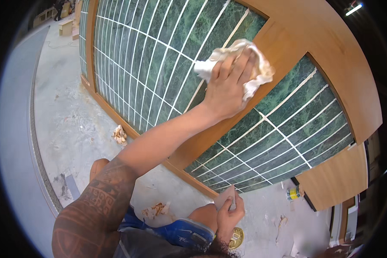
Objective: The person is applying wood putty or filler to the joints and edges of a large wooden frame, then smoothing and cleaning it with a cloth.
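Note:
My left hand (228,86), at the end of a tattooed arm reaching up across the view, grips a crumpled white rag (262,71) with brown stains. The rag lies against the wooden middle bar (284,47) of a large panel, and the hand is slightly blurred. Green marbled fields (167,38) with white grid lines fill the panel on both sides of that bar. Lower down, beside the panel's bottom edge, my right hand (231,217) pinches a thin, flat, pale piece (223,197); its exact kind is unclear.
Crumpled brown-stained wads lie on the grey floor, one (119,134) by the frame and another (156,210) near my legs. A yellow-labelled can (294,193) stands by a light wooden board (337,178). A round gold-coloured object (236,238) is beside my right wrist.

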`<state>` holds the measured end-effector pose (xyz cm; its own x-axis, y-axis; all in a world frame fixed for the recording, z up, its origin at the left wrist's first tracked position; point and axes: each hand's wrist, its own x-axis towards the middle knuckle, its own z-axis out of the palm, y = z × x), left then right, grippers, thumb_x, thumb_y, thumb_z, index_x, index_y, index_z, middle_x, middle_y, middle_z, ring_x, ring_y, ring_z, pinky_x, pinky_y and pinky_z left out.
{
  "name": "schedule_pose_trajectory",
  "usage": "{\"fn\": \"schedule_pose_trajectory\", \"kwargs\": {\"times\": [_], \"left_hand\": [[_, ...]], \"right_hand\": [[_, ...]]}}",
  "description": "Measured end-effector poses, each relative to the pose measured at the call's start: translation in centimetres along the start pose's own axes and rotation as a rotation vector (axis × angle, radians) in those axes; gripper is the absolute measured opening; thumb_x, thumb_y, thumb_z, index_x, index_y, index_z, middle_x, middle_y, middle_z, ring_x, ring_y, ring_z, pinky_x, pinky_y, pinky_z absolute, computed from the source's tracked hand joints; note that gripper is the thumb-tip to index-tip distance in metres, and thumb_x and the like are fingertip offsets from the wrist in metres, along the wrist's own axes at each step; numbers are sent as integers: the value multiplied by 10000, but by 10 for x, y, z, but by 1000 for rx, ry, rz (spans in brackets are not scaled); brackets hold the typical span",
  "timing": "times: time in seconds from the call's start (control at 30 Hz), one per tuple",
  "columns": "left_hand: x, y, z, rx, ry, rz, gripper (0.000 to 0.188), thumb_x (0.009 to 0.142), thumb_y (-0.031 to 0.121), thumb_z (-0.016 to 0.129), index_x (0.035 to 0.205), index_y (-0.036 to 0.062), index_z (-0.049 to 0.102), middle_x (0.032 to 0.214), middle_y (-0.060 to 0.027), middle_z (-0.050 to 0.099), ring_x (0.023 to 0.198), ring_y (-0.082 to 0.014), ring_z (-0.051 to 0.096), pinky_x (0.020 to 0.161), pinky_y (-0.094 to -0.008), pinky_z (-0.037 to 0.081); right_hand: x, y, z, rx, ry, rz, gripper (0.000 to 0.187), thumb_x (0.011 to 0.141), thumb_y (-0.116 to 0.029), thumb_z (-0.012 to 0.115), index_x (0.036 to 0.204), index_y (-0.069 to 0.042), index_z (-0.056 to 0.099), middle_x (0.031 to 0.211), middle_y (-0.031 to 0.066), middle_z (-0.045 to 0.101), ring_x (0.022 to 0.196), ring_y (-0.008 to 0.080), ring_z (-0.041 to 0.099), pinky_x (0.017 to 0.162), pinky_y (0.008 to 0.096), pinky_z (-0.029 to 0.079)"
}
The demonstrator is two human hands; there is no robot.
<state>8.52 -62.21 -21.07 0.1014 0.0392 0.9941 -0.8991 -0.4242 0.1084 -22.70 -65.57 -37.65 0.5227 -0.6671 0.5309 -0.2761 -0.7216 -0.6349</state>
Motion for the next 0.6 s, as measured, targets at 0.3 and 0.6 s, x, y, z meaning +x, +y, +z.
{"fn": "schedule_pose_trajectory", "kwargs": {"times": [0.3, 0.6], "left_hand": [[22, -19, -6, -53, -23, 63, 721, 837, 271, 713, 1462, 15, 461, 1574, -141, 371, 1372, -347, 368, 1115, -475, 287], [-106, -13, -124, -467, -388, -226, 440, 970, 145, 609, 1381, -10, 577, 1563, -183, 444, 1309, -394, 434, 1111, -470, 324]], "right_hand": [[21, -87, -7, 27, 66, -138, 334, 949, 23, 551, 1264, 71, 653, 1060, 221, 686, 983, 320, 681, 886, 394, 519], [131, -223, 22, -357, 397, -663, 455, 1007, 38, 527, 1455, -35, 548, 1313, 201, 547, 1198, 317, 568, 1034, 425, 459]]}}
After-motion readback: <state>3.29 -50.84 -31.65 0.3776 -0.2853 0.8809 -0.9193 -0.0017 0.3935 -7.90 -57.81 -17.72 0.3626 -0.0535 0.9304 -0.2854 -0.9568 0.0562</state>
